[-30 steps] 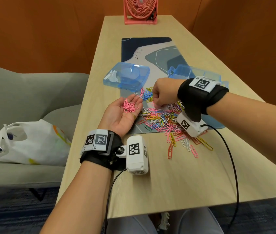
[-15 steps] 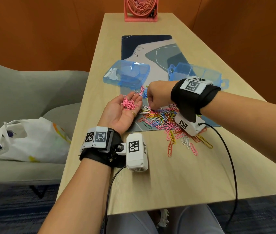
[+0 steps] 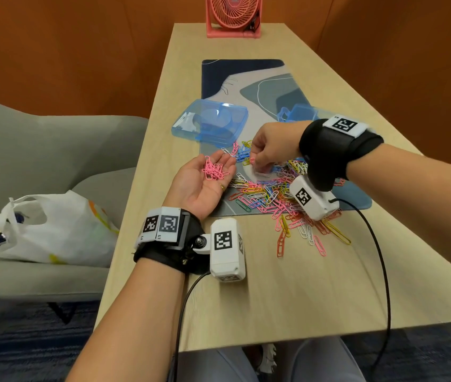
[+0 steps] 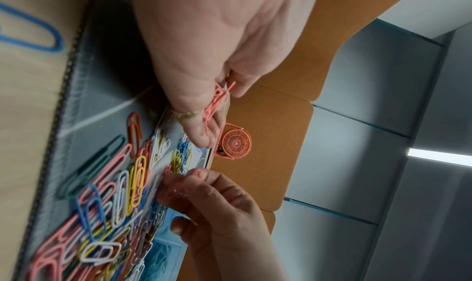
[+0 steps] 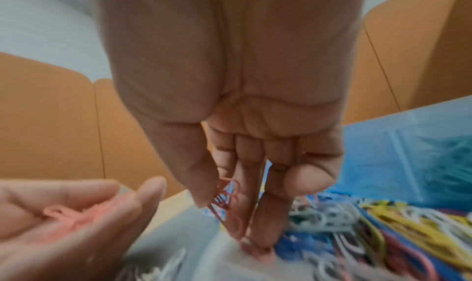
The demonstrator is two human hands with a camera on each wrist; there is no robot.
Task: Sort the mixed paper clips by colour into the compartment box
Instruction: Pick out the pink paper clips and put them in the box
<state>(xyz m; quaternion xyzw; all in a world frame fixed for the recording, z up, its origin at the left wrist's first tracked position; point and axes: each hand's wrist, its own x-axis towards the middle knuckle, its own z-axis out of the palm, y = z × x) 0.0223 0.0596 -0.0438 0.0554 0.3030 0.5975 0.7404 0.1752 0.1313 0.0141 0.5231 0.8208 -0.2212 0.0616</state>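
You're cupping a small bunch of pink wire paper clips (image 3: pixel 213 170) in your upturned left hand (image 3: pixel 205 183), palm flat, fingers relaxed. Your right hand (image 3: pixel 269 147) is pinching more pink clips at the far edge of the big mixed-colour clip pile (image 3: pixel 279 197) on the desk mat. The clear blue plastic compartment box (image 3: pixel 297 113) is waiting just behind your right wrist, some clips seemingly inside. Most sorting, I'd judge, is lying ahead.
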